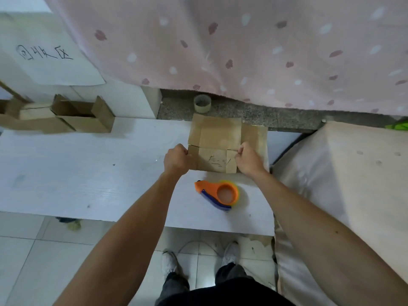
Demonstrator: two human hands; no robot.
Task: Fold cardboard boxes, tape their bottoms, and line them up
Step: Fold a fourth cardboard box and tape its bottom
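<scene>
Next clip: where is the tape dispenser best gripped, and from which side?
Probably around the round orange end of the tape dispenser, coming from above and the right. It lies flat on the table with its pointed nose aimed left, close to the right hand, which now pinches the box.

Pink spotted curtain (242,40) hangs above white table (77,168).

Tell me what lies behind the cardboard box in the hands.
Behind the box, an empty tape roll stands on a speckled stone strip; a pink spotted cloth hangs beyond it. The cloth hides whatever is further back.
</scene>
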